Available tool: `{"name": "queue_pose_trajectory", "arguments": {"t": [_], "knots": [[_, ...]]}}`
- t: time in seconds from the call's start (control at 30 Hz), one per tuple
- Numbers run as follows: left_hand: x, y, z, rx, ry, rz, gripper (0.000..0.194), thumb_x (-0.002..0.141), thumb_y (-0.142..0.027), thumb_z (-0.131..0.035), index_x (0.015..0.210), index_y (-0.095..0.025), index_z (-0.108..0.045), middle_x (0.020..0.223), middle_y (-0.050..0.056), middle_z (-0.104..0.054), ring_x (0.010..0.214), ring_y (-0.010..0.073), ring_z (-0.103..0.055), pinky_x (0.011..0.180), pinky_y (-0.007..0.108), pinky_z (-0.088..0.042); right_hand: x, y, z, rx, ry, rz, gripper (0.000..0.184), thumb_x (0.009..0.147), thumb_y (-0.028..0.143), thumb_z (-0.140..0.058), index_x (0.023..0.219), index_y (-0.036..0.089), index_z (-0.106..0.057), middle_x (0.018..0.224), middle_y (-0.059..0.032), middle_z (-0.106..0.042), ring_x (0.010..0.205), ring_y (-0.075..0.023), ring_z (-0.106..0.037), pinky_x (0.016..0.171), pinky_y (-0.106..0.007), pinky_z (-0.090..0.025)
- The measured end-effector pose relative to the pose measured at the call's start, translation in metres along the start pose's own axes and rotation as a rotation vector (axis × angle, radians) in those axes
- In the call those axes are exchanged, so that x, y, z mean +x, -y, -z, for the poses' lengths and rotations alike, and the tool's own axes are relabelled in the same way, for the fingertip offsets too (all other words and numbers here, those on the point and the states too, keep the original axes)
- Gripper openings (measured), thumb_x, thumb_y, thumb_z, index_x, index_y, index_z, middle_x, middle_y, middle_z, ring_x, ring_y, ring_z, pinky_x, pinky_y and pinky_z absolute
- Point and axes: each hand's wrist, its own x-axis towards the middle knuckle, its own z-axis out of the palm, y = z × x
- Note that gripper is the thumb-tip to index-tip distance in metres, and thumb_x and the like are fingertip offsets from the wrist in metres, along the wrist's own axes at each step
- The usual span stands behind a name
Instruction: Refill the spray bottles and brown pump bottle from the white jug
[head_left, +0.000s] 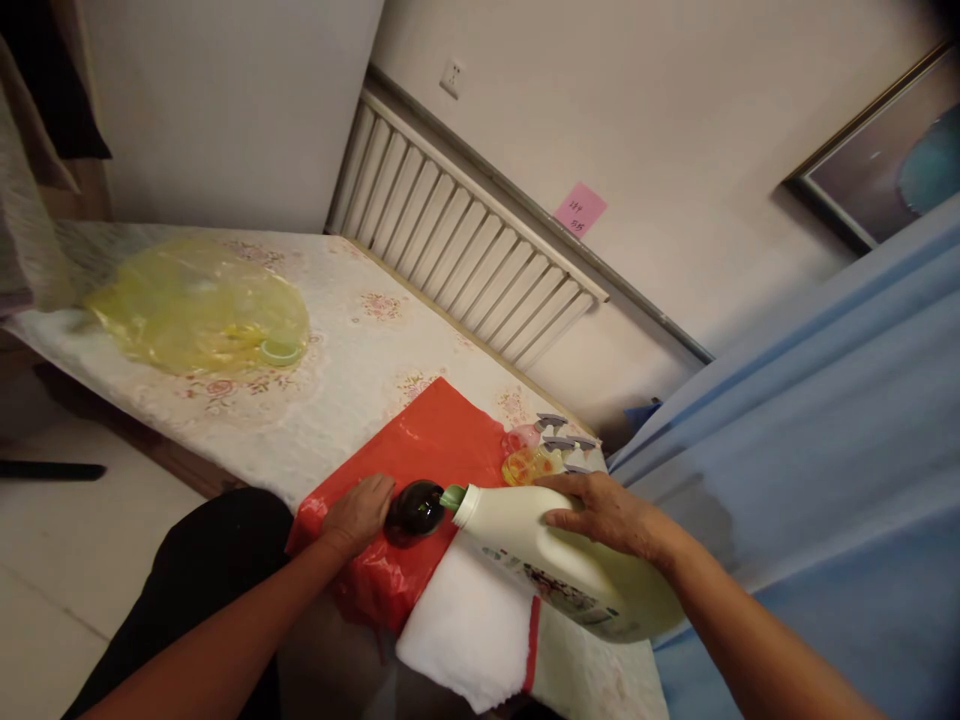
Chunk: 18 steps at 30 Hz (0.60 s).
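Note:
My right hand (600,512) is wrapped round the handle side of a large pale green detergent jug (525,535), tipped on its side with its green spout pointing left. The spout meets or overlaps a dark, glossy round container (421,508); whether liquid is flowing I cannot see. At the container's left side, my left hand (360,515) grips it with bent fingers, the tips partly hidden. Beneath both lies a red plastic sheet or bag (442,430), spread over the table and hanging at the near edge. A folded white towel (469,620) lies just below the jug.
Several spray or pump bottles (529,462) with grey tops stand beyond the jug. A yellow plastic bag (202,305) with a pale green ring (280,352) sits on the flowered tablecloth (352,350). A radiator (465,225) lines the wall; a blue curtain (825,450) hangs right.

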Motion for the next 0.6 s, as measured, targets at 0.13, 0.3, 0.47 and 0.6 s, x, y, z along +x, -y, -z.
{"name": "queue_pose_trajectory", "arguments": {"t": [0.13,0.3,0.47,0.6], "knots": [[-0.0004,-0.0002,0.0003,0.011,-0.004,0.004,0.023,0.097,-0.026,-0.034,0.093,-0.021,-0.056,0.095,0.007,-0.062,0.089,0.0211,-0.059,0.079,0.033,-0.041,0.0002,0.0010,0.0001,0.002,-0.001,0.001,0.034,0.087,0.042,-0.061,0.117,0.026,-0.067,0.106,-0.0033,-0.072,0.093,-0.0235,-0.066,0.083,-0.034,-0.052],[-0.0006,-0.0002,0.0000,0.013,-0.008,0.004,0.026,0.098,-0.026,-0.032,0.093,-0.021,-0.057,0.095,0.006,-0.062,0.090,0.0208,-0.059,0.080,0.032,-0.042,0.0001,0.0018,0.0005,0.007,0.003,-0.003,0.035,0.087,0.041,-0.061,0.119,0.026,-0.066,0.107,-0.0034,-0.072,0.094,-0.0233,-0.066,0.083,-0.034,-0.052],[-0.0002,0.0002,-0.0001,0.006,-0.005,0.001,0.024,0.097,-0.025,-0.034,0.096,-0.020,-0.057,0.096,0.006,-0.063,0.092,0.0212,-0.059,0.080,0.032,-0.042,0.0010,0.0015,0.0008,-0.013,-0.001,0.008,0.038,0.088,0.042,-0.061,0.122,0.026,-0.065,0.108,-0.0036,-0.072,0.095,-0.0231,-0.066,0.085,-0.034,-0.052],[-0.0001,0.0001,0.0000,0.007,-0.008,-0.006,0.022,0.096,-0.024,-0.035,0.094,-0.021,-0.057,0.095,0.006,-0.063,0.090,0.0209,-0.059,0.079,0.032,-0.042,0.0007,0.0011,0.0007,-0.012,-0.003,0.011,0.038,0.088,0.042,-0.061,0.122,0.026,-0.065,0.108,-0.0034,-0.072,0.095,-0.0230,-0.066,0.085,-0.033,-0.052]]}}
